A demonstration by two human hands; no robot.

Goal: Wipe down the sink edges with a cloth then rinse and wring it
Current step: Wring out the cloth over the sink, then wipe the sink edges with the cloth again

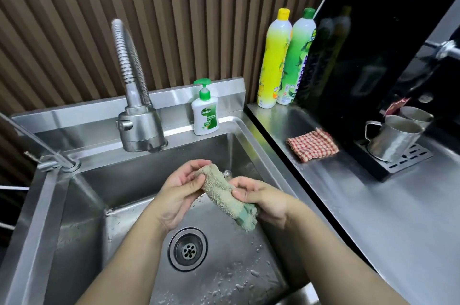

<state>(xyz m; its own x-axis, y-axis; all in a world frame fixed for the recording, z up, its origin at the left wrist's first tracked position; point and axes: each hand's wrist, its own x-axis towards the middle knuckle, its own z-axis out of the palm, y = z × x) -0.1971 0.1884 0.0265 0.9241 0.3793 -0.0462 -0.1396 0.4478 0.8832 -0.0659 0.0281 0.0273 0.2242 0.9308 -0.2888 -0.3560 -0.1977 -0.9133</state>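
Observation:
A pale green terry cloth (224,192), rolled into a thick twist, hangs over the steel sink (82,205). My left hand (179,192) pinches its upper end with curled fingers. My right hand (261,202) grips the lower end, where the cloth bunches out below the palm. Both hands are above the basin, just behind the round drain (188,249). The basin floor is wet with drops. The flexible faucet head (140,128) points down behind the hands; no water stream shows.
A hand-soap pump bottle (205,113) stands on the sink's back ledge. Yellow (273,63) and green (297,60) dish-soap bottles stand at the back of the right counter. There lie a red checked cloth (312,145) and steel mugs (395,140) on a black dispenser tray.

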